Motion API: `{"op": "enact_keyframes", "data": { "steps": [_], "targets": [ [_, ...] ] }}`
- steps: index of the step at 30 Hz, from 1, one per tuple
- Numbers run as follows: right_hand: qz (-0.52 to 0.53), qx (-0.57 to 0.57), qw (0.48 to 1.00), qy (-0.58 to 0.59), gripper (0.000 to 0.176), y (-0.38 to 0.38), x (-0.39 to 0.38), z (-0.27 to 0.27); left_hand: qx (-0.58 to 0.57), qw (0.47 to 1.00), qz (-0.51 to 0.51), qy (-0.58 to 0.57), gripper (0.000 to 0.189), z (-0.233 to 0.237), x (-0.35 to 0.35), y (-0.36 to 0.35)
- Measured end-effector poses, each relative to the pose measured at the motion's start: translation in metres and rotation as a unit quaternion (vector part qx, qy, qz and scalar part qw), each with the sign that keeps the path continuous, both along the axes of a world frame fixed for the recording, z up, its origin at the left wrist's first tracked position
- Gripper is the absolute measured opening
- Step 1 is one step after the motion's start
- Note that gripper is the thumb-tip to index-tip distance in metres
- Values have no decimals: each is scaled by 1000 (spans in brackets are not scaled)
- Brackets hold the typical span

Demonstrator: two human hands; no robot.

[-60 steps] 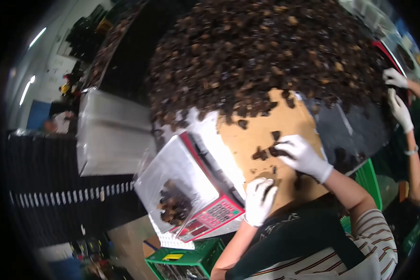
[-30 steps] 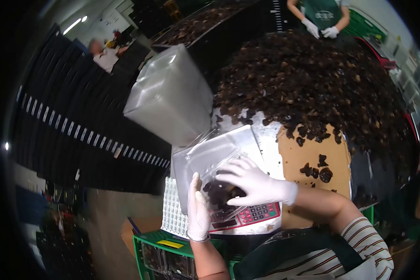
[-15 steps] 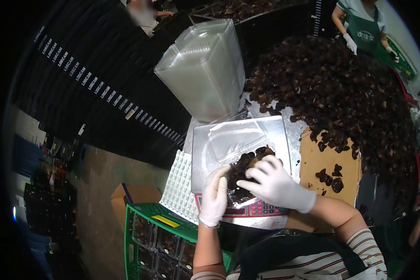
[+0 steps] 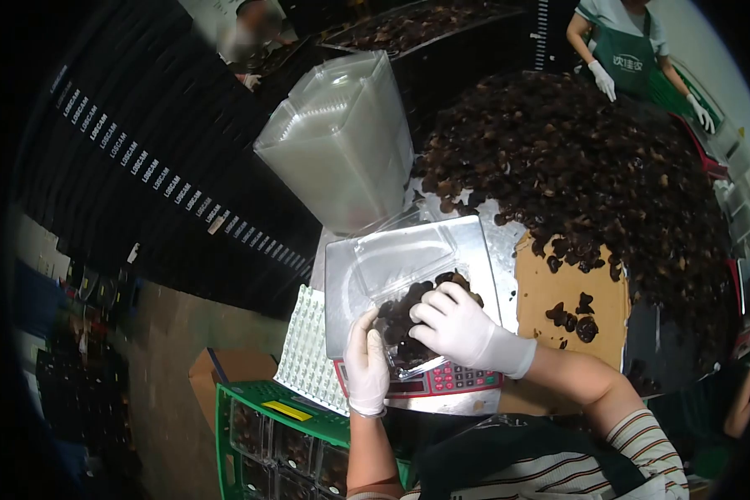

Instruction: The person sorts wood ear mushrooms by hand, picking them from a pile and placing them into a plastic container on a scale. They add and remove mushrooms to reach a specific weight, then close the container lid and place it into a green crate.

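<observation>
On the metal plate of a red-framed scale (image 4: 342, 275) sits a clear plastic box with its lid (image 4: 404, 258) folded open. Dark brown, mushroom-like pieces (image 4: 404, 308) fill its lower half. My left hand (image 4: 367, 367), in a white glove, rests upright against the box's left side with its fingers pressed together. Above the pieces, my gloved right hand (image 4: 458, 329) is curled, fingertips down at them. Whether its fingers hold a piece is hidden.
A tall stack of clear boxes (image 4: 342, 150) stands behind the scale. To the right are a large dark heap (image 4: 575, 158) and cardboard (image 4: 567, 292). A green crate (image 4: 292, 396) and label sheets (image 4: 308, 342) lie front left. Two people are beyond.
The whole view has shifted slightly, with the stack and scale lower left. My right hand has curled more closely over the pieces. The co-worker's hands at the back have lowered and spread.
</observation>
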State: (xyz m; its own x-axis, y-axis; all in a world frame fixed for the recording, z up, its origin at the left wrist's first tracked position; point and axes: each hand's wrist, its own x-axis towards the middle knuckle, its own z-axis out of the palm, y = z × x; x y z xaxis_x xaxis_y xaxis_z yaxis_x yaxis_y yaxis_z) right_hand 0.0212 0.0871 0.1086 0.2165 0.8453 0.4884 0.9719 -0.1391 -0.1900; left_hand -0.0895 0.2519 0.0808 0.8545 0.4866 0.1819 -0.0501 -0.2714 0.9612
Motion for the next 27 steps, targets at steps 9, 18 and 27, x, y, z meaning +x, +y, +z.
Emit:
{"op": "enact_keyframes", "data": {
  "steps": [9,18,27],
  "targets": [
    [-34,187,873,449,14,-118,1,3,-71,996,48,-35,28,-5,-7,8],
    [-52,-381,685,619,28,-269,-40,-33,-119,980,125,-96,30,2,-22,40],
    [-346,-349,814,310,30,-265,-83,-68,-80,984,135,-90,30,12,-22,42]
  ]
}}
